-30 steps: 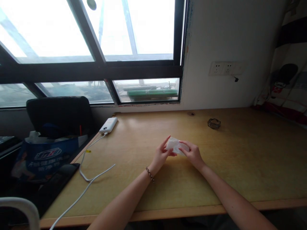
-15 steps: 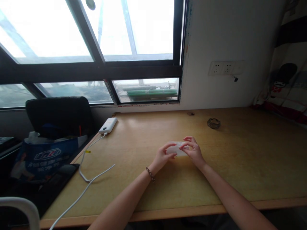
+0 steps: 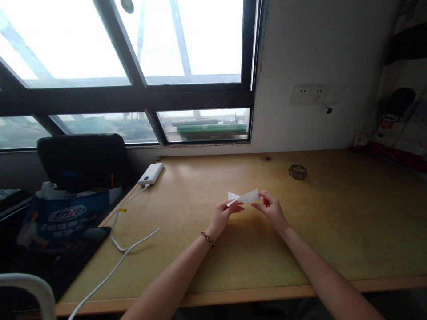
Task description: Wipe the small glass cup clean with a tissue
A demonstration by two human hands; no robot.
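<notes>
A thin white sheet (image 3: 249,196), seemingly paper or tissue, is held above the wooden table with a fold or twist near its left part. My left hand (image 3: 224,214) is closed on its lower left edge, thumb and fingers pinching it. At the sheet's right end is my right hand (image 3: 272,212), its fingers curled and touching the edge. The right thumb lies just below the sheet, a little apart from the index finger. A braided bracelet (image 3: 208,239) circles my left wrist.
A white power bank (image 3: 151,174) lies at the table's left edge, with a white cable (image 3: 115,268) running toward the front. A dark woven ring-like object (image 3: 297,172) sits at the back right. Left of the table stand a black chair (image 3: 82,153) and a blue bag (image 3: 63,220).
The white sheet has gone from a flat, compact shape to a spread, twisted one, raised slightly. My right fingers have shifted from its middle to its right end.
</notes>
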